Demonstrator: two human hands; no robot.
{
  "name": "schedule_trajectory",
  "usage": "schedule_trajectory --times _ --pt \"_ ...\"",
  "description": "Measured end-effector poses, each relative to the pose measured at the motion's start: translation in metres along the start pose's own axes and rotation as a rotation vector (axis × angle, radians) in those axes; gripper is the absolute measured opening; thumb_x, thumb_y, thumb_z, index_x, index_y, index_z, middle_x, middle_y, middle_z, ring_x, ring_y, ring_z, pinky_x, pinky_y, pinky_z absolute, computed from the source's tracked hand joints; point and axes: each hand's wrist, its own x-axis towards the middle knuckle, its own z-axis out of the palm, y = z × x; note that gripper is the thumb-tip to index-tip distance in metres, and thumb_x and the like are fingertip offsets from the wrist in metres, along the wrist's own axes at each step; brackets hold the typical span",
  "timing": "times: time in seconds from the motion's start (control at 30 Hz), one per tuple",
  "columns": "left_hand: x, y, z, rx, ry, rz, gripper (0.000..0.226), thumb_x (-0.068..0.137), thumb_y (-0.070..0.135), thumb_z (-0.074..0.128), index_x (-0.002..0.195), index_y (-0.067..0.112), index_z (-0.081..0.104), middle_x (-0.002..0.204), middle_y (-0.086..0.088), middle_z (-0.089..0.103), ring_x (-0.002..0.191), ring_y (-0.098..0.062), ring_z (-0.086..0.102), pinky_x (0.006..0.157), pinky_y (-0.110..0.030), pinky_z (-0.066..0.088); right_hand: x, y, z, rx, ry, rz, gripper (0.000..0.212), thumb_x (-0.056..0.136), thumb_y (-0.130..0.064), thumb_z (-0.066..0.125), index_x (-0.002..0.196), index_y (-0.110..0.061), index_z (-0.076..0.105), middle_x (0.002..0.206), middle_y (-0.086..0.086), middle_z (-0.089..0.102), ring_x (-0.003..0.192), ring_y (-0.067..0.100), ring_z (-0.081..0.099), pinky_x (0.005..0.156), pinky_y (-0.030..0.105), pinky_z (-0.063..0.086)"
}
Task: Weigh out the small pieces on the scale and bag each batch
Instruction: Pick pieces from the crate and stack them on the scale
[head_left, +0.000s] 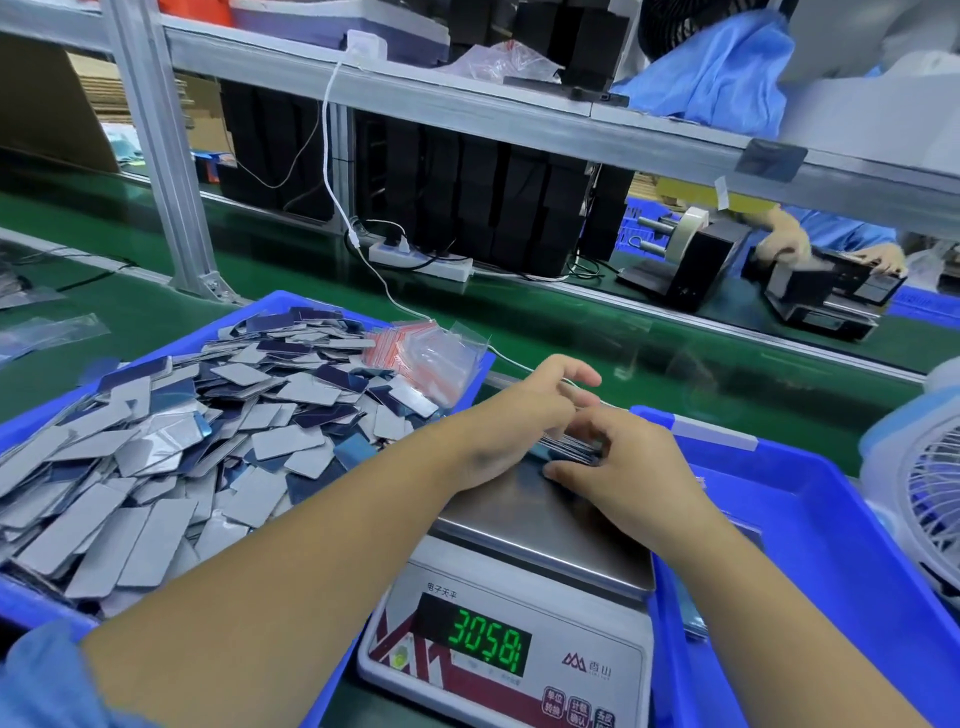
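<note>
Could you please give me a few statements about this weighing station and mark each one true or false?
1. Both hands, left hand and right hand, hold a stack of pieces over the scale. True.
2. The scale's display is blank. False: it shows lit green digits.
3. The loose pieces lie heaped in the blue tray left of the scale. True.
4. The small bags sit in the blue tray on the right. False: they lie at the far corner of the left tray.
5. A fan stands at the right edge. True.
</note>
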Motion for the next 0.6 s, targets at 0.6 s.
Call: schedule_trajectory --times 0.6 --pt "0.0029 -0.0065 0.0103 0.238 -0.074 0.015 0.059 0.065 0.017 0.039 0.123 0.027 0.044 0.12 0.004 0.058 0.097 -0.007 0.059 0.083 -0.025 0.045 -0.0017 -0.0024 -0.0034 -0.12 -0.1 -0.078 0.023 0.083 -0.018 0.068 0.082 -0.039 0.058 0.089 -0.015 0.067 0.077 0.005 0.058 0.059 0.014 0.04"
